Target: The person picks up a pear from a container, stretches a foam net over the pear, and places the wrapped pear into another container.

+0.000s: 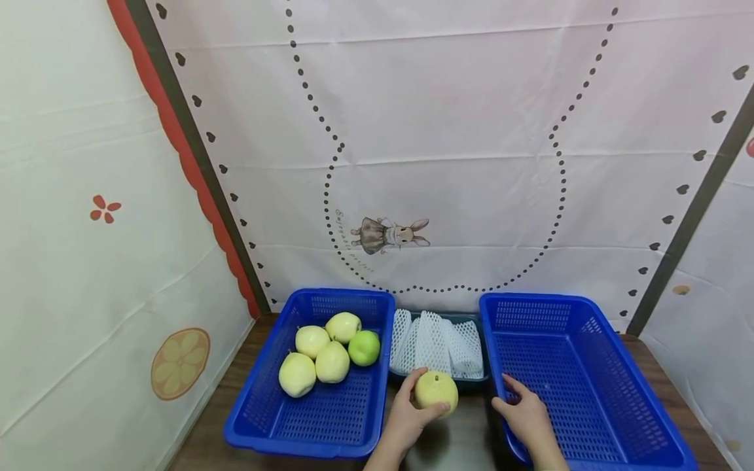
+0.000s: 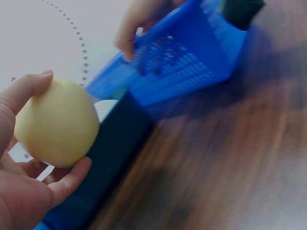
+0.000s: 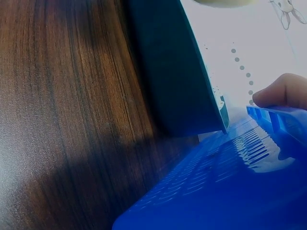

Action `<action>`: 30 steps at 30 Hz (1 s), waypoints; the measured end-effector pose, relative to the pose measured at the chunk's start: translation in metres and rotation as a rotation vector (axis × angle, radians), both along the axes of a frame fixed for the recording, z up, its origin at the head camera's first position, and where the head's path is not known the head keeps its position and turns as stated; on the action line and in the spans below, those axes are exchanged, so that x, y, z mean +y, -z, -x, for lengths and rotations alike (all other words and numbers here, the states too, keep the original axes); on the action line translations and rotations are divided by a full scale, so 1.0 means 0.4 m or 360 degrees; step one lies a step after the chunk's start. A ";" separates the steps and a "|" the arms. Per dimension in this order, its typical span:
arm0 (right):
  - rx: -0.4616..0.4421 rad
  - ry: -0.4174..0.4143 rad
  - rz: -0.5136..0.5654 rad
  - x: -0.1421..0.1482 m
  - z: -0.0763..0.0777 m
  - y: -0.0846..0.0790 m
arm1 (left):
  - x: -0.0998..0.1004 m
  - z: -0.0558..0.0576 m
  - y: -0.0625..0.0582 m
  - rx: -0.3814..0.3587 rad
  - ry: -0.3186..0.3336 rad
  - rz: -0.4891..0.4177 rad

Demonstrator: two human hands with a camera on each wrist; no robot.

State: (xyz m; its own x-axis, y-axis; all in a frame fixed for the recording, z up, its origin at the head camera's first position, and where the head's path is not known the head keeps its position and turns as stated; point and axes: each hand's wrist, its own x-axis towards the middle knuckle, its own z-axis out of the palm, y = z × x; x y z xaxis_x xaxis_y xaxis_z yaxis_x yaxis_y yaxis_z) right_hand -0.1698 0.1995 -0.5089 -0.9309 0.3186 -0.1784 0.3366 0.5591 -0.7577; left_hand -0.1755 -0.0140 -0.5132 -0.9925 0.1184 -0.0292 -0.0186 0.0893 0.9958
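Note:
My left hand (image 1: 406, 418) grips a round yellow pear (image 1: 437, 392), thumb on one side and fingers round the other, above the table in front of a dark green tray (image 3: 172, 72). White foam net sleeves (image 1: 432, 343) lie in that tray. At the right, my right hand (image 1: 526, 417) holds the left rim of a blue basket (image 1: 565, 298), its thumb and fingers on either side of the edge. The left wrist view shows the pear (image 2: 57, 122) close up, held in the fingertips.
Another blue basket (image 1: 326, 450) stands at the left, with several pale yellow pears (image 1: 332, 362) and one green apple (image 1: 364, 348) in its far half. The green tray sits between the baskets on a brown wooden table (image 3: 72, 110). A printed white cloth (image 1: 448, 118) hangs behind.

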 end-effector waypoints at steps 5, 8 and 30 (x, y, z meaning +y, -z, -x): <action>-0.0013 0.0030 -0.0009 -0.001 0.000 0.001 | 0.027 -0.009 0.042 0.0029 -0.0082 -0.0075; 0.0000 0.0029 -0.0015 0.001 0.000 0.000 | 0.040 -0.010 0.068 0.0035 -0.0123 -0.0124; 0.0039 0.0019 -0.0016 0.002 0.003 0.007 | 0.074 -0.013 0.174 -0.0063 -0.0302 0.0131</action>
State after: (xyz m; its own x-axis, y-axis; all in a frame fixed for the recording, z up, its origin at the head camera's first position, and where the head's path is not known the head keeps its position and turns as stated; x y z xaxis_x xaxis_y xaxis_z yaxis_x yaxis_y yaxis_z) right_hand -0.1709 0.2002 -0.5117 -0.9312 0.3312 -0.1526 0.3247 0.5629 -0.7600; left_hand -0.1702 0.0157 -0.5828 -0.9947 -0.0752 -0.0706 -0.0820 0.1613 0.9835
